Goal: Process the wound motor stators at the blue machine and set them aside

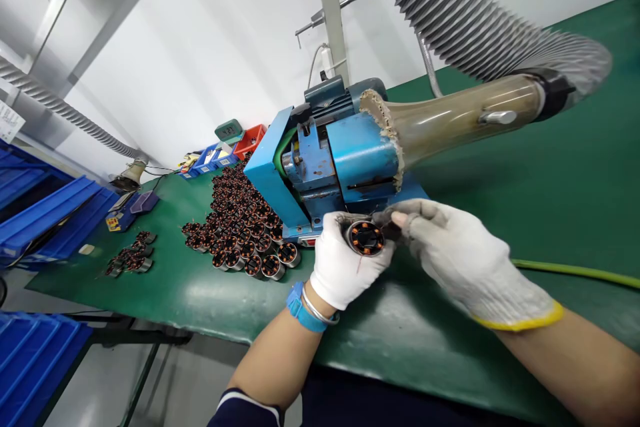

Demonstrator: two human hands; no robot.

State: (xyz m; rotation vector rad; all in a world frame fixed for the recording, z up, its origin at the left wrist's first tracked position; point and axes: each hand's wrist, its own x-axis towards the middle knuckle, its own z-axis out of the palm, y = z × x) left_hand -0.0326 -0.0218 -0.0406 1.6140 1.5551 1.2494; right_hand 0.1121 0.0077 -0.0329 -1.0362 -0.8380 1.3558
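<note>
My left hand (345, 267), in a white glove, is wrapped round a motor stator (366, 238) with a metal shell, a black core and orange copper windings. The stator's open end faces up toward me, and a thin wire hangs from it. My right hand (445, 233), in a white knit glove with a yellow cuff and a soiled fingertip area, pinches at the stator's right edge. Thin wires seem to be between those fingers, though dark blur hides exactly what they grip. Just beyond both hands stands a blue machine (365, 153) with a motor on top.
Many similar stators (245, 227) crowd the green table (200, 300) left of the machine, with a smaller group (131, 253) farther left. A clear duct (460, 113) and grey hose (450, 7) run right. Blue bins (55, 220) stand left; a green hose (575, 271) lies right.
</note>
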